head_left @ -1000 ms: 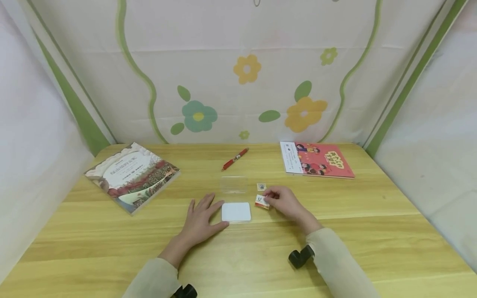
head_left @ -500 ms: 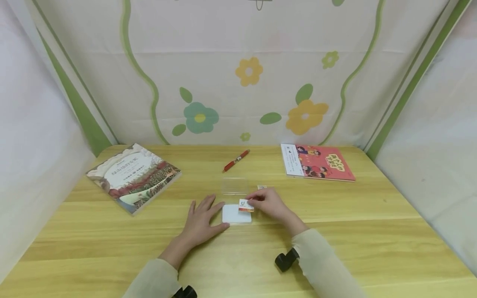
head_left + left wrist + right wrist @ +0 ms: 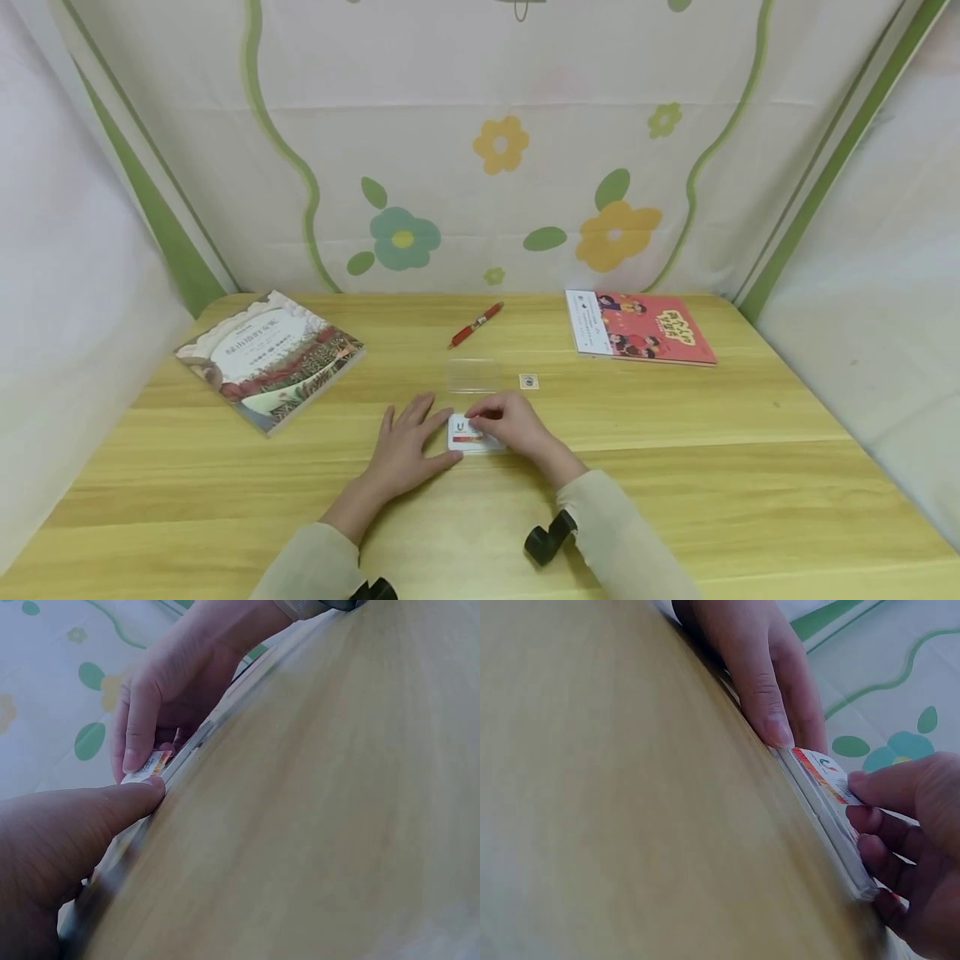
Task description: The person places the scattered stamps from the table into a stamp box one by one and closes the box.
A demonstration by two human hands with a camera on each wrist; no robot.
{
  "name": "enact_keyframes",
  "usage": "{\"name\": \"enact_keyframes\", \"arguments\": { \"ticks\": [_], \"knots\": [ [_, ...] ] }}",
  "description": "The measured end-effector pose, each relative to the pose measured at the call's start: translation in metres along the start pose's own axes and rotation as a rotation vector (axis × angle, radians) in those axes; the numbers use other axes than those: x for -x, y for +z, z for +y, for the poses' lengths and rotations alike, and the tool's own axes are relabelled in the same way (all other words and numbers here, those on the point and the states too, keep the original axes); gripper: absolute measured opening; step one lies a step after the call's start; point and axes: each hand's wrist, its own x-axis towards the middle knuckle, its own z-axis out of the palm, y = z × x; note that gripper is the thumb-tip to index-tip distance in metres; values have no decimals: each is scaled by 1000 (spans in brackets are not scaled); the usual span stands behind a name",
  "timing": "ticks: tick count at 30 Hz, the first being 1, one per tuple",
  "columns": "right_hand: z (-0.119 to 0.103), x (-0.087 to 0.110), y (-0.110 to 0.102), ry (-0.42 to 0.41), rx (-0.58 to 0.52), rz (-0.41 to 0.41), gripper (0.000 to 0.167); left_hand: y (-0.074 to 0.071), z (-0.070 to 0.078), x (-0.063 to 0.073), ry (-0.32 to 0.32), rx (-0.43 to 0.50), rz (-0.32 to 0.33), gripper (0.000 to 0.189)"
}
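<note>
My right hand (image 3: pixel 512 425) pinches a small white card (image 3: pixel 467 430) with a dark U-shaped mark and a red-orange stripe. The card lies over the white top of a flat clear plastic case (image 3: pixel 491 446), toward its left side. In the right wrist view, the thumb and index finger hold the edge of the card (image 3: pixel 826 774) close to the white surface. With fingers spread, my left hand (image 3: pixel 405 446) rests on the table, thumb and index fingertip at the case's left corners. The case's clear lid (image 3: pixel 473 376) lies folded back behind it.
A small printed square (image 3: pixel 528 382) lies right of the lid. Behind stands a red pen (image 3: pixel 476 325) lying flat. A flower-covered book (image 3: pixel 270 358) is at the left and a red book (image 3: pixel 641 327) at the back right. Fabric walls enclose the wooden table (image 3: pixel 675 500).
My right hand has carried the card leftward from the table right of the case to over its white top. The left hand has stayed in place.
</note>
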Motion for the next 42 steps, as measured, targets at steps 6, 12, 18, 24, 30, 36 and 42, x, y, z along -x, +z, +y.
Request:
{"name": "enact_keyframes", "arguments": {
  "ticks": [6,12,18,24,30,36,42],
  "knots": [
    [0,3,4,-42,28,30,10,1,0,0,-3,2,-4,61],
    [0,4,7,-43,74,43,9,2,0,1,-2,11,4,61],
    [2,5,8,-84,108,60,9,3,-1,0,3,9,8,61],
    [3,5,10,-113,109,71,9,2,-1,2,12,18,18,61],
    [5,5,13,-118,129,82,8,2,-2,4,17,17,21,60],
    [3,5,13,-131,159,96,8,2,-2,3,23,10,32,60],
    [2,5,11,-107,140,88,8,2,-1,2,21,16,24,60]
  ]
}}
